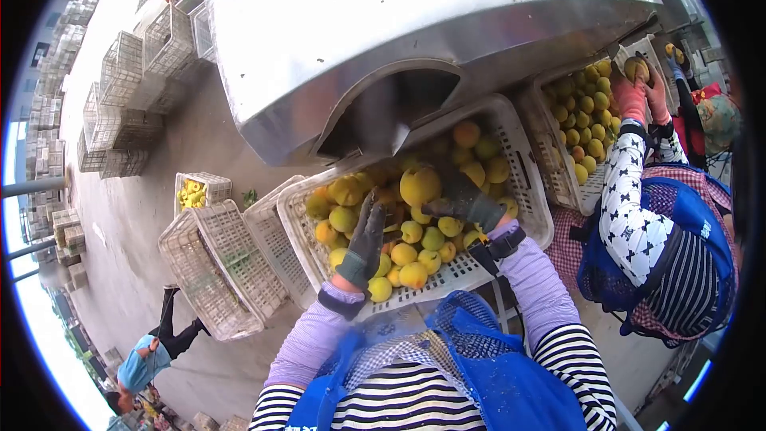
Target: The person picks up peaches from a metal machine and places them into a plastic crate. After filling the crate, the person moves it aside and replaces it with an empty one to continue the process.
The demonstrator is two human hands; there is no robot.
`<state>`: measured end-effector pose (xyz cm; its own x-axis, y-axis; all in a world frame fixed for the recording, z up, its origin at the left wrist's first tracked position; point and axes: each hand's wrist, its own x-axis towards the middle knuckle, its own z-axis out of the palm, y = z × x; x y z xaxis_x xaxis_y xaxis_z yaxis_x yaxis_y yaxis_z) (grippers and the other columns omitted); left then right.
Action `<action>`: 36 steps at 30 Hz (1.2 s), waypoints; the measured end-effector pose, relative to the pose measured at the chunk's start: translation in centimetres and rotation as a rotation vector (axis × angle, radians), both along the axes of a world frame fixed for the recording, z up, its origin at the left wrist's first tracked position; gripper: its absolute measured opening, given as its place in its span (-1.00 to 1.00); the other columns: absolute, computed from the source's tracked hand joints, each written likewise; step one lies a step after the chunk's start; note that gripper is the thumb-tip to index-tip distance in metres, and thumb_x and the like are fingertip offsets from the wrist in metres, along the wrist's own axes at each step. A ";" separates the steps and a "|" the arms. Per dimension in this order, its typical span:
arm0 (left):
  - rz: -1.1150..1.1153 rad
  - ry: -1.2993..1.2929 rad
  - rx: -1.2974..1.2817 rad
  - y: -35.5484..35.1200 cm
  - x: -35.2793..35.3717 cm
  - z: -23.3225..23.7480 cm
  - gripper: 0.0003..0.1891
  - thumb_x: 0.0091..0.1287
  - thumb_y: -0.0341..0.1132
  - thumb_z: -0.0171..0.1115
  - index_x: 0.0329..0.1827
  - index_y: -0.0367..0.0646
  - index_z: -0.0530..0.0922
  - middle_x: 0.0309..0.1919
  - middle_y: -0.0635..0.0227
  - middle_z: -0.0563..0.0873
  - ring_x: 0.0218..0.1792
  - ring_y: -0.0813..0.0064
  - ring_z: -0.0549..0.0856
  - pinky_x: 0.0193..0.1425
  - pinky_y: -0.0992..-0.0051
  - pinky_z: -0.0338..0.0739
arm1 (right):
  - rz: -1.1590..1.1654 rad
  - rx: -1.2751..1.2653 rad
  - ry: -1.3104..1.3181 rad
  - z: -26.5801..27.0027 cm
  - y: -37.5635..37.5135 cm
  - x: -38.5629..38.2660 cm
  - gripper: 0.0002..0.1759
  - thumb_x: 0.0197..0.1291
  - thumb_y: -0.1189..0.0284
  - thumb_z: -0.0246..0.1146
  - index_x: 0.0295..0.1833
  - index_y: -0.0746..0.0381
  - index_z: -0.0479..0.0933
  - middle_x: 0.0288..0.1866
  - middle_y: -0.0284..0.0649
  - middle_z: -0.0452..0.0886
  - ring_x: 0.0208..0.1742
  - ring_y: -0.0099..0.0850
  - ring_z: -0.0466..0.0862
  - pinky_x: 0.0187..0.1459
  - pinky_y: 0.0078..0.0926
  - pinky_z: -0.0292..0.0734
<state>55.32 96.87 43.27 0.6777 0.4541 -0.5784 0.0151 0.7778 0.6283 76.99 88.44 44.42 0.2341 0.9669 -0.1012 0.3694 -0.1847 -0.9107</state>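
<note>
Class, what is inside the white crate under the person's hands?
Yellow fruit fills the crate; the left hand and right hand rest on it. The fruit hides the crate's floor, and the metal machine covers its far end.

I'm getting bright daylight, washed out along the left edge of the frame. Glare sheens off the steel hood (383,24), deep shadow beneath its opening. Heavy fisheye bending, black vignette at corners; centre sharp.

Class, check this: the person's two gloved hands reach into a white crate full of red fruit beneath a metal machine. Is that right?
Not quite: the head view shows the fruit is yellow, not red. The left hand and right hand do reach into the white crate beneath the metal machine.
</note>
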 end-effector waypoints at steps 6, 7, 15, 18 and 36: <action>0.075 -0.368 0.101 0.1 0.8 4.2 -0.45 0.58 -0.11 0.06 0.51 -0.19 0.26 0.34 0.13 0.50 0.35 0.22 0.52 0.38 0.19 0.51 | -0.148 0.043 -0.421 6.4 -2.8 -4.2 0.05 -0.12 0.03 0.61 0.46 0.25 0.35 0.20 0.05 0.54 0.11 -0.01 0.65 0.07 -0.16 0.62; 0.082 -0.382 0.145 0.1 0.7 4.4 -0.46 0.57 -0.14 0.09 0.50 -0.20 0.26 0.34 0.12 0.49 0.36 0.22 0.52 0.40 0.20 0.49 | -0.177 0.044 -0.429 7.3 -2.8 -5.6 0.02 -0.10 0.01 0.59 0.44 0.23 0.36 0.19 0.03 0.53 0.08 0.00 0.65 0.04 -0.15 0.63; 0.235 -0.206 0.396 0.9 2.3 8.9 -0.40 0.54 -0.20 0.10 0.58 -0.19 0.20 0.44 0.11 0.42 0.38 0.19 0.51 0.40 0.22 0.43 | -0.436 0.152 -0.645 8.2 3.9 -6.2 -0.08 -0.11 -0.04 0.56 0.30 0.25 0.44 0.02 0.01 0.58 -0.09 0.02 0.68 -0.11 -0.09 0.62; 0.125 -0.151 0.428 1.5 0.0 7.6 -0.41 0.59 -0.16 0.02 0.60 -0.18 0.18 0.43 0.13 0.43 0.39 0.19 0.51 0.40 0.20 0.44 | -0.445 0.289 -0.780 5.9 7.7 -4.6 -0.14 -0.08 -0.03 0.55 0.25 0.27 0.46 -0.04 0.04 0.61 -0.11 0.03 0.67 -0.09 -0.06 0.62; -0.023 0.026 0.053 -0.5 -2.8 2.2 -0.57 0.58 -0.27 0.08 0.43 -0.21 0.38 0.20 0.23 0.61 0.13 0.44 0.65 0.14 0.42 0.58 | -0.400 -0.316 -0.614 -10.2 1.5 9.3 -0.03 0.22 0.02 0.40 0.56 0.33 0.19 0.55 0.18 0.27 0.60 0.06 0.21 0.54 -0.08 0.20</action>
<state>52.54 96.40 45.45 0.6735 0.4690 -0.5713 0.0492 0.7428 0.6677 86.25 89.97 34.25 0.6604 0.7447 -0.0968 0.6392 -0.6251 -0.4480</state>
